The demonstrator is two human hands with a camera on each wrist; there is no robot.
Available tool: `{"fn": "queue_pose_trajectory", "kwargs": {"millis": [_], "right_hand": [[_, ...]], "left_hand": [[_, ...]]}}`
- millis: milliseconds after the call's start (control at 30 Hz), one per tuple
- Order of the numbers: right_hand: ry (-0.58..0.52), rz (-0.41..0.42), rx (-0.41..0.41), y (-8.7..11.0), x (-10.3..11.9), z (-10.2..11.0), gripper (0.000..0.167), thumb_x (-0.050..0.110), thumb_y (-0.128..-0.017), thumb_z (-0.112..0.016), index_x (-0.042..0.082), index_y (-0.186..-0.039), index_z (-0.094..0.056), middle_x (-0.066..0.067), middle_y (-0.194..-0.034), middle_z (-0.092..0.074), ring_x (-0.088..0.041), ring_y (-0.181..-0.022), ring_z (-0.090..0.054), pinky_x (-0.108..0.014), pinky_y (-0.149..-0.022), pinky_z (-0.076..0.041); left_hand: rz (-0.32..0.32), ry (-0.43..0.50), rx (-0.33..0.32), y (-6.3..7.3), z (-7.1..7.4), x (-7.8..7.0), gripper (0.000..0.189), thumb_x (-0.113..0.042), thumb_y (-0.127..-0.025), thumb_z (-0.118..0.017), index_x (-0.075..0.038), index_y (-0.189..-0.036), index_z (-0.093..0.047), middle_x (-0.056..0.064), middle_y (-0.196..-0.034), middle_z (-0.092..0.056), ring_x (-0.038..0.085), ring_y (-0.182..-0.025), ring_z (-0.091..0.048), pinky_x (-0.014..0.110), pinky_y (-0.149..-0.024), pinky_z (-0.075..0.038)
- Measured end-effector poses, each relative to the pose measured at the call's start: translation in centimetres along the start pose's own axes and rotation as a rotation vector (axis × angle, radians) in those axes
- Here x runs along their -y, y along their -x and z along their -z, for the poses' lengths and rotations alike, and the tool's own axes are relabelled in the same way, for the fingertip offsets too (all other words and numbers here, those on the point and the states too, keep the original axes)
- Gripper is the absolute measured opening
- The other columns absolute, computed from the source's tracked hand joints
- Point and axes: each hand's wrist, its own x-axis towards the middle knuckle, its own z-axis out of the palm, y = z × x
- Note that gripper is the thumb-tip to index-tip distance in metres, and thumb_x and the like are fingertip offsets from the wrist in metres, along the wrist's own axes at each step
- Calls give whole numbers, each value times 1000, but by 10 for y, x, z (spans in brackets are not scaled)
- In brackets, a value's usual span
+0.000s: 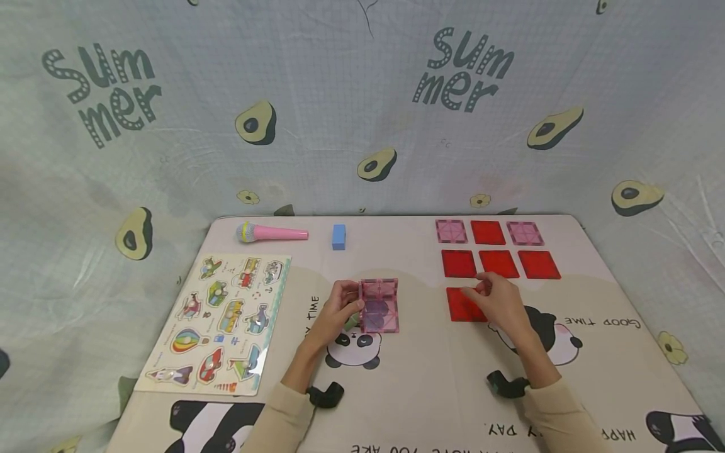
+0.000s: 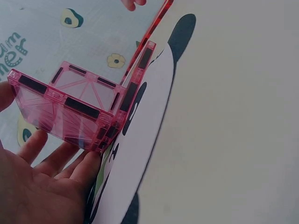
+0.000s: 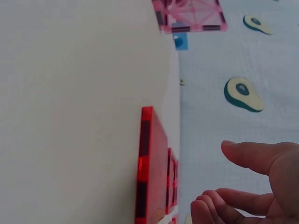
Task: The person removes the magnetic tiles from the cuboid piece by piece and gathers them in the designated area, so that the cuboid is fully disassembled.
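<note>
In the head view, my left hand grips the left side of a pink magnetic tile structure near the table's middle. The left wrist view shows the structure's upright pink tiles joined to a tile lying on the tabletop, with my left fingers against the outer side. My right hand is over the nearest red magnetic tile. Thumb and fingers stand apart with nothing between them in the right wrist view, above the red tile. Whether a fingertip touches that tile is unclear.
Behind my right hand lie several red tiles and two pink tiles in rows. A blue block and a pink toy microphone lie at the back. At left lies a picture puzzle board. A printed cloth hangs behind the table.
</note>
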Motion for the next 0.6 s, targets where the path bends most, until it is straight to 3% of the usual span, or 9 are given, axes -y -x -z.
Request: {"fn": "queue_pose_trajectory", "kwargs": {"millis": [133,300,600], "right_hand": [[-36,11,0,-2,10,-1,53,31,-91,-72,-5,-128,-60,-17,-94,-67,-25,-81,-60,-17,-61,-52],[-81,34,-2,-4,20,-5,51,30,-91,-73,-5,-127,-61,-19,-103,-69,-28,-89,-64,-17,-72,-54],[-144,64,26,-7,41,-18,50,27,-91,-73,-2,-130,-60,-18,-110,-68,-29,-95,-65,-45,-88,-62]], "left_hand": [[2,-1,-9,0,0,-1,40,-14,-102,-51,0,-135,-36,26,-143,-50,42,-138,-48,50,-116,-41],[1,5,-10,1,1,-1,40,-14,-101,-52,1,-135,-36,26,-143,-50,42,-138,-48,51,-116,-41],[9,-5,-3,1,0,-3,41,-17,-102,-51,-1,-136,-36,24,-143,-50,41,-137,-48,50,-114,-44]]}}
